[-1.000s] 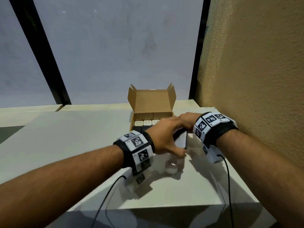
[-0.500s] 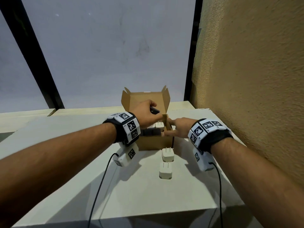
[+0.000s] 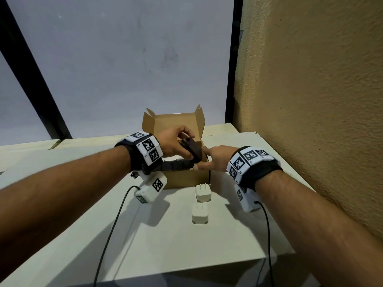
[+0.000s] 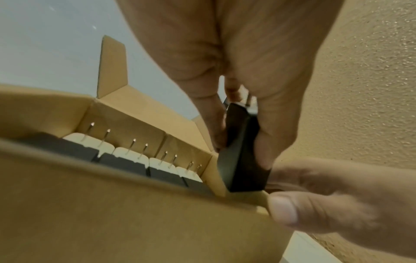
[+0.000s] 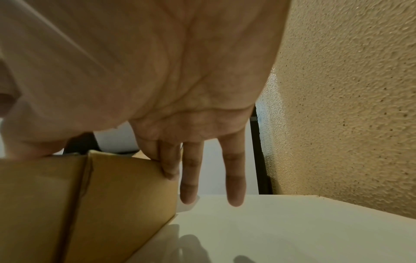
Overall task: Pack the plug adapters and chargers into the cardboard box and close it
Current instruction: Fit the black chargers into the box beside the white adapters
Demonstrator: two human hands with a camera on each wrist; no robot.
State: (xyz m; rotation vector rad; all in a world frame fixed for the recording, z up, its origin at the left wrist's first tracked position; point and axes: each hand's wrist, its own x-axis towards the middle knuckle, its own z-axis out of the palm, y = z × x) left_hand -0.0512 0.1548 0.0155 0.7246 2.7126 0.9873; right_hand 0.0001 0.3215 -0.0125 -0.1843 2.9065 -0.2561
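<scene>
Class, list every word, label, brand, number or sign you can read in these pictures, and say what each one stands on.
No words, brands or numbers can be read anywhere.
The left wristband and right wristband carry black-and-white square marker patterns only, not text.
The cardboard box, the black charger in the left hand and the white chargers on the table show no legible print.
</scene>
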